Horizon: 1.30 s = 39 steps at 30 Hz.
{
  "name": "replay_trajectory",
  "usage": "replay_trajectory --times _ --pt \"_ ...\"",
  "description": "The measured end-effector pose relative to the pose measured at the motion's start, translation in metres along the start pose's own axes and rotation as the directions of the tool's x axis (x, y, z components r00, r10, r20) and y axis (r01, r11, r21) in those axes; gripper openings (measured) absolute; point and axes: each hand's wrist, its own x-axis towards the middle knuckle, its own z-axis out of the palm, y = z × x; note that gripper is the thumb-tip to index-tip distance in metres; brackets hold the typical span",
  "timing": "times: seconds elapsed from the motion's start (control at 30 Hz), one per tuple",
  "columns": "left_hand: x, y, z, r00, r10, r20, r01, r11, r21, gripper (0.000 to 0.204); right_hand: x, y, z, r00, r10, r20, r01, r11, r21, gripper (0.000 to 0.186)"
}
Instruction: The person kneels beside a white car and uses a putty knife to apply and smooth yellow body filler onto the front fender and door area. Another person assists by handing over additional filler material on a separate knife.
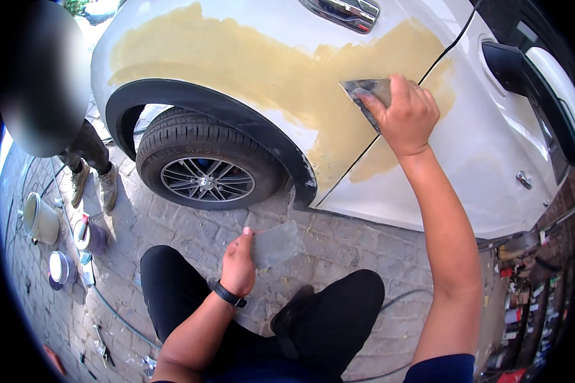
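My right hand (410, 118) is closed round a thin, wedge-shaped putty spreader (367, 96), its blade tilted against the white car's side near the seam between fender and door. Tan body filler (255, 60) lies in a broad, uneven patch over the fender (287, 16) and onto the door (485, 147). Low over the pavers, between my knees and the car, my left hand (239, 262) grips a flat, greyish translucent plate (278, 245) by its left edge. Whether any filler lies on that plate I cannot tell.
The front wheel (207, 182) sits under a black arch trim (191, 89). At left another person's shoes (107, 188) stand near a bucket (41, 219) and small tubs (62, 267). A hose (118, 316) crosses the pavers. The side mirror (533, 96) juts out at right, above cluttered shelves (530, 306).
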Motion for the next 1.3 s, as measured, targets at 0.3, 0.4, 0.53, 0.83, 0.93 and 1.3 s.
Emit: replay_trajectory --times 0.3,0.4,0.53,0.83,0.93,1.3 --pt "-0.001 0.002 -0.009 1.000 0.010 0.008 -0.010 1.000 0.001 0.048 0.009 0.004 -0.002 0.999 0.016 -0.036 -0.019 0.997 -0.074 0.056" --pt "-0.004 0.005 -0.005 1.000 0.003 0.024 -0.003 1.000 0.008 0.049 0.027 0.006 0.008 0.994 0.001 -0.113 -0.008 0.998 -0.062 0.057" --pt "0.000 0.002 -0.007 1.000 -0.010 0.002 0.010 1.000 0.007 0.050 0.027 -0.001 0.003 0.997 -0.054 -0.051 0.052 0.998 -0.045 0.055" --pt "-0.001 0.005 -0.001 0.999 -0.001 0.032 0.002 0.999 -0.032 0.047 0.005 -0.010 -0.002 0.981 -0.181 0.069 0.181 0.983 0.005 0.054" --pt "0.000 0.006 -0.003 1.000 0.010 0.020 -0.010 0.999 -0.035 0.047 0.000 -0.006 -0.006 0.974 -0.214 0.080 0.211 0.977 0.039 0.054" --pt "-0.002 0.007 0.000 0.999 -0.009 0.034 0.010 1.000 -0.030 0.047 -0.005 0.010 -0.004 0.996 -0.091 0.018 0.092 0.996 -0.023 0.055"
